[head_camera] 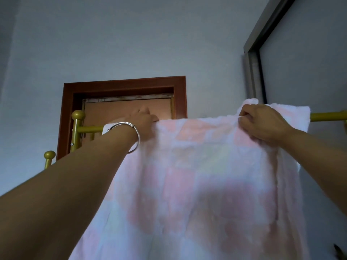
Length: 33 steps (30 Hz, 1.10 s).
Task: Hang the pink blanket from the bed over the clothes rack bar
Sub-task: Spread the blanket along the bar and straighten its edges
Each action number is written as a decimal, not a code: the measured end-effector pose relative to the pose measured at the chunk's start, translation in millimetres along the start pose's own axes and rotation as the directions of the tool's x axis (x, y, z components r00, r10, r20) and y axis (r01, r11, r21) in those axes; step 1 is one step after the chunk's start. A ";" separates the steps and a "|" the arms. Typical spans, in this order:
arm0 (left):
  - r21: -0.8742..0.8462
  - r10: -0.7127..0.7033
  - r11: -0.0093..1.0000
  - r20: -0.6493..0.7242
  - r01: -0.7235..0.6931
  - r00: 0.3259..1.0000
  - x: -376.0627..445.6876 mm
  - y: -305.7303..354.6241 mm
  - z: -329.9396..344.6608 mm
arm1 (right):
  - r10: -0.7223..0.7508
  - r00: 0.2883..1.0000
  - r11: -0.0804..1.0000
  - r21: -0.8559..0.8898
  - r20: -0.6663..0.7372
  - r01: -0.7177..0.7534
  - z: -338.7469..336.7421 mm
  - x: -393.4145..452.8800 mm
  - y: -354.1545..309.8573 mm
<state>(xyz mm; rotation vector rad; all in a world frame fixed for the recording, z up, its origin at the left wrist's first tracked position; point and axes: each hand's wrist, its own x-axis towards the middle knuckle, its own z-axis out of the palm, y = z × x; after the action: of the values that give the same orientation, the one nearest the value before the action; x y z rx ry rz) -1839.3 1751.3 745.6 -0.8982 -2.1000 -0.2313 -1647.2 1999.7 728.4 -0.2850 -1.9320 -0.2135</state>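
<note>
The pink and white checked blanket (197,175) lies draped over the gold clothes rack bar (326,116) and hangs down in front of me. Its top fold covers most of the bar, leaving short bare lengths at each end. My left hand (142,122), with a silver bangle on the wrist, grips the blanket's top edge at its left end. Near the right end my right hand (262,124) pinches the top fold on the bar.
The rack's gold post with a ball knob (78,115) stands at the left, with a lower knob (49,155) beside it. A brown door frame (124,84) is behind the rack. A grey sliding-door frame (253,76) rises at the right.
</note>
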 end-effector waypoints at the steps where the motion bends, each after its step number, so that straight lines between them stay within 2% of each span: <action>1: -0.016 0.004 1.000 -0.039 -0.005 0.999 0.3 3.1 -1.0 | -0.027 1.000 1.000 -0.003 -0.005 0.027 -0.6 -1.7 0.7; 5: -0.021 0.037 0.999 -0.179 -0.041 0.983 -1.0 15.3 -1.1 | -0.076 0.997 0.996 -0.040 -0.034 0.074 3.2 -4.2 4.3; 11: -0.050 0.015 0.998 -0.199 -0.025 0.980 -5.6 16.6 11.0 | -0.033 0.997 0.999 -0.014 -0.070 0.032 7.5 -3.6 2.2; 16: -0.012 0.047 0.999 -0.112 -0.049 0.993 -10.5 17.2 9.9 | -0.042 0.996 0.999 -0.018 -0.077 0.041 9.2 -8.3 -4.3; 18: -0.001 0.066 0.998 -0.154 -0.067 0.986 -10.4 28.0 8.3 | -0.048 0.997 0.999 -0.014 -0.068 0.047 9.8 -10.1 -3.9; 20: -0.067 0.105 0.990 -0.242 -0.125 0.965 -6.2 45.4 8.3 | -0.051 0.997 0.999 -0.004 -0.059 0.050 9.6 -10.5 -2.5; 22: -0.169 0.181 0.956 -0.307 -0.241 0.934 0.5 71.9 8.1 | -0.060 0.997 0.998 0.014 -0.056 0.061 8.3 -11.0 -1.3; 24: -0.257 0.270 0.900 -0.305 -0.352 0.913 10.7 107.8 7.0 | -0.071 0.995 0.997 0.032 -0.063 0.074 7.2 -11.6 0.2; 26: -0.359 0.326 0.841 -0.262 -0.406 0.908 21.2 148.1 5.1 | -0.090 0.993 0.993 0.068 -0.073 0.095 6.4 -13.6 1.7; 28: -0.434 0.355 0.804 -0.199 -0.407 0.913 33.7 180.4 3.7 | -0.080 0.994 0.987 0.134 -0.080 0.090 5.0 -16.0 4.4; 30: -0.452 0.329 0.817 -0.143 -0.358 0.933 45.0 195.9 3.3 | -0.001 0.993 0.978 0.206 -0.116 0.026 2.6 -17.5 10.6; 32: -0.473 0.289 0.820 -0.145 -0.323 0.946 51.9 200.0 3.8 | 0.077 0.983 0.985 0.166 -0.169 -0.049 -1.0 -19.2 21.6; 33: -0.493 0.280 0.807 -0.162 -0.324 0.946 52.0 201.7 3.6 | 0.101 0.976 0.992 0.087 -0.190 -0.086 -4.4 -21.6 29.2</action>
<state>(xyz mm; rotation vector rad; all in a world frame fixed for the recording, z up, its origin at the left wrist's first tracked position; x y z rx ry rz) -1727.5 1926.9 754.1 -1.4994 -1.8040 -0.6731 -1627.0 2024.3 710.3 -0.2914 -1.7245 -0.0986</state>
